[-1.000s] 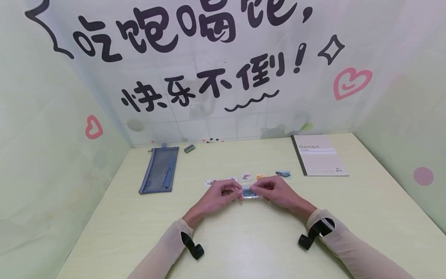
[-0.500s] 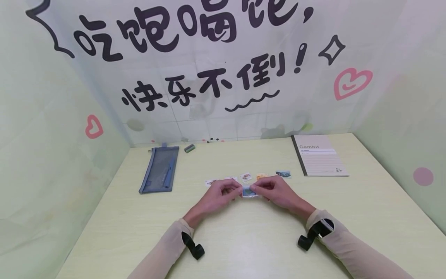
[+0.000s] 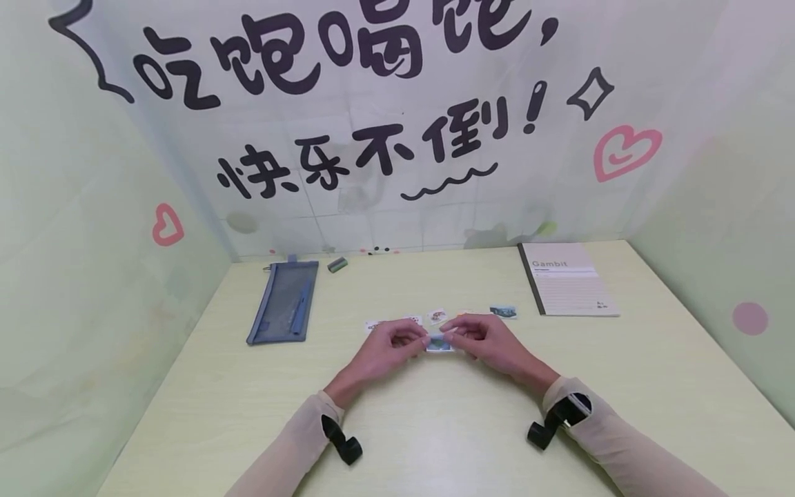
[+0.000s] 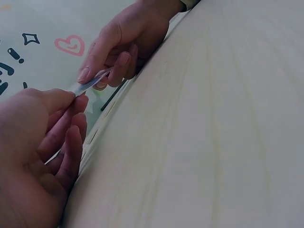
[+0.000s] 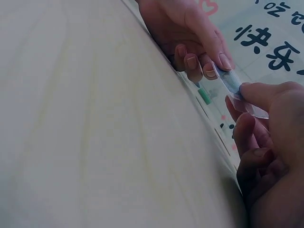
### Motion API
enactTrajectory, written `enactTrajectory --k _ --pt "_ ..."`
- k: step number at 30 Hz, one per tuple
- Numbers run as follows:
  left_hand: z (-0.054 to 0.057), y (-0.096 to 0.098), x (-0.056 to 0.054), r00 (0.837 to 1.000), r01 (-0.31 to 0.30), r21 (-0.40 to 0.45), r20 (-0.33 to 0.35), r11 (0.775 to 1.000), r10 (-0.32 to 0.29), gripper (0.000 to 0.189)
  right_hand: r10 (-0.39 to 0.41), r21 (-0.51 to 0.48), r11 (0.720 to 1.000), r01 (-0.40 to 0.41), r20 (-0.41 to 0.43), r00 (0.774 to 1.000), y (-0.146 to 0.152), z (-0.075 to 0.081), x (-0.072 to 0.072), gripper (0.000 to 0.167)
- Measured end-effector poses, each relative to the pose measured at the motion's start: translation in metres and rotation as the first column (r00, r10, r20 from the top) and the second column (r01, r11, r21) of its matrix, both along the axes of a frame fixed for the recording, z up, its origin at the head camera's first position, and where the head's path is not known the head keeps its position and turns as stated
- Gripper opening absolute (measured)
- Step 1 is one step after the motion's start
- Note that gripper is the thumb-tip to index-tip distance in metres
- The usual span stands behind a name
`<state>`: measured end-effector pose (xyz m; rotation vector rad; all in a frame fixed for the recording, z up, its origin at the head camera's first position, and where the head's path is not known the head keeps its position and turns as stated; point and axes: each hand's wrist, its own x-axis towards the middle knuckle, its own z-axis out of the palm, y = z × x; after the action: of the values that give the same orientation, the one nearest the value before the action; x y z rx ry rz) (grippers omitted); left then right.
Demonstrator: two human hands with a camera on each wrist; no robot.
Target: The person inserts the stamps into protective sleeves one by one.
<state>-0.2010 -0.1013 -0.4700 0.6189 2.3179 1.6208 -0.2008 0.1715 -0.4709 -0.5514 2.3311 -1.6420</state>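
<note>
Between both hands is a small blue picture card [image 3: 439, 345], with clear plastic around it like a sleeve [image 5: 255, 112]. The left hand [image 3: 390, 345] pinches its left end between thumb and fingers. At the other end, the right hand [image 3: 491, 343] pinches it with thumb and forefinger. In the left wrist view the card [image 4: 90, 84] appears nearly edge-on, held just above the table. Behind the hands lie several small picture cards, among them a white one [image 3: 437, 316] and a blue one [image 3: 503, 312]; the hands partly cover others.
A blue mesh pencil case [image 3: 282, 302] with a pen inside lies at the left. Near it, by the back wall, is a small dark green block [image 3: 337, 265]. A Gambit notebook [image 3: 571, 279] lies at the back right. Printed cloth walls enclose the table [image 3: 435, 428].
The card and the right hand have shifted slightly left, and the right forefinger has lifted a little from the card's top. Both hands keep their pinch.
</note>
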Motion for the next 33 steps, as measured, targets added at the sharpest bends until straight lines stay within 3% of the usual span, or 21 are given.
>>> enactTrajectory --k 3,11,16,21,25,33 --pt "0.003 -0.002 0.001 1.0 -0.016 0.023 0.027 1.0 0.015 0.018 -0.016 -0.037 0.999 0.015 -0.015 1.0 -0.002 0.002 0.001 0.034" --pt "0.014 -0.022 0.004 0.99 -0.138 -0.007 -0.017 0.99 0.138 0.019 -0.023 -0.02 1.0 0.019 -0.226 0.974 -0.026 0.012 0.0 0.03" --pt "0.017 -0.04 0.005 0.977 -0.212 -0.011 -0.039 0.977 0.211 0.019 -0.027 0.007 1.0 0.03 -0.223 0.974 -0.049 0.018 -0.006 0.023" --pt "0.018 -0.062 0.004 0.955 -0.292 -0.018 -0.067 0.956 0.29 0.019 -0.031 0.028 0.999 0.038 -0.217 0.976 -0.077 0.023 -0.015 0.024" --pt "0.018 -0.081 0.002 0.929 -0.36 -0.05 -0.114 0.932 0.353 0.018 -0.03 0.058 0.997 0.046 -0.261 0.965 -0.104 0.023 -0.023 0.023" --pt "0.02 -0.115 -0.005 0.891 -0.432 -0.164 -0.231 0.887 0.392 0.014 0.018 0.145 0.989 0.028 -0.302 0.953 -0.152 0.018 -0.038 0.024"
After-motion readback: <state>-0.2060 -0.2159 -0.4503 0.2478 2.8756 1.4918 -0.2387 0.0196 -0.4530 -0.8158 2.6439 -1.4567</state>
